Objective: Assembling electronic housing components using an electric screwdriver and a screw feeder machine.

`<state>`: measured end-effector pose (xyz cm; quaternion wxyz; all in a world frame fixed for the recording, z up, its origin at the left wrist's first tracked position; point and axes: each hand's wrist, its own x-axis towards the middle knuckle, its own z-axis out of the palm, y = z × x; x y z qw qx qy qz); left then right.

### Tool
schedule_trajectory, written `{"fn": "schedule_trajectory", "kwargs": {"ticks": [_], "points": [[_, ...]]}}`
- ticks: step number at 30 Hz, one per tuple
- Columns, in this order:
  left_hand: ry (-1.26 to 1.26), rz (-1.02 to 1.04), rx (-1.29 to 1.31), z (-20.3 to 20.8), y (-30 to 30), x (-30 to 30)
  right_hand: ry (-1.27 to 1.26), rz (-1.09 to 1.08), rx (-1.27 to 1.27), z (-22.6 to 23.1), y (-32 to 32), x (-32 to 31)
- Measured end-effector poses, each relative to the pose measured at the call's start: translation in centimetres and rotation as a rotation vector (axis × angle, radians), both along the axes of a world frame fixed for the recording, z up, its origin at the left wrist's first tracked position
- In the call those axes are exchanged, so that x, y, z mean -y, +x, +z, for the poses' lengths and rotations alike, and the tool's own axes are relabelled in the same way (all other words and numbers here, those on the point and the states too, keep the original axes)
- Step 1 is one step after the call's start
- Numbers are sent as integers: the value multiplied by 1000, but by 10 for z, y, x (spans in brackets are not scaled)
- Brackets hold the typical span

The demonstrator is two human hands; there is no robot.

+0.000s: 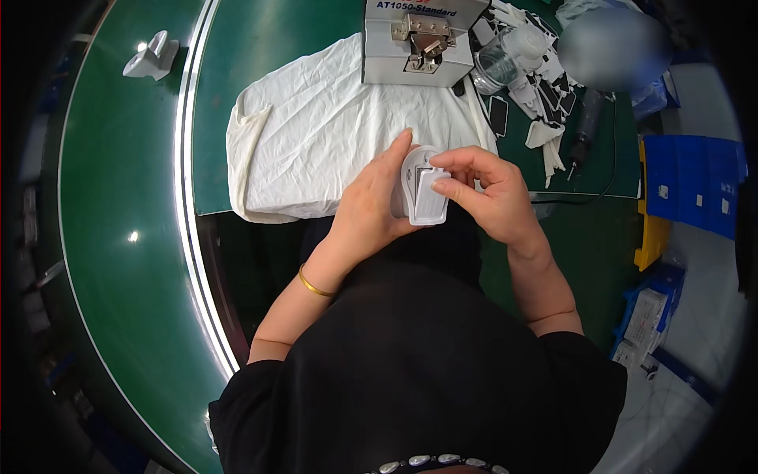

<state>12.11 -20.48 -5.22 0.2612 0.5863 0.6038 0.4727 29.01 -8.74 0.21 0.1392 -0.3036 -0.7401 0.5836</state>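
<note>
A white plastic housing [408, 178] with a rounded top sits in my left hand [365, 201], the fingers wrapped round its left side and thumb up along the edge. Over its right part lies a white cover [432, 202], tilted against the housing, with a dark gap between them. My right hand [500, 196] pinches the cover's upper edge between thumb and fingers. Both hands are close together just off the near edge of the white cloth [316, 142].
A grey box-shaped machine [417, 59] with a metal fixture stands at the back. Right of it are a clear plastic jar [497, 65], a heap of white and black parts [545, 93] and a corded electric screwdriver [587, 130]. Blue bins [693, 178] hang at right. A white part [152, 57] lies on the green belt [118, 182].
</note>
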Motion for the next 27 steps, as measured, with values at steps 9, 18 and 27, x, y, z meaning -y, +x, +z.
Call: {"fn": "schedule_trajectory", "kwargs": {"ticks": [9,18,27], "points": [[-14,-103,107,-7,-1,10,-241,-156,-76,-15,4,15],[-164,-177,752,34,-1,20,-523,-63,-224,-6,2,35],[-148,-145,802,26,6,13,-512,-54,-195,-19,6,22]]}}
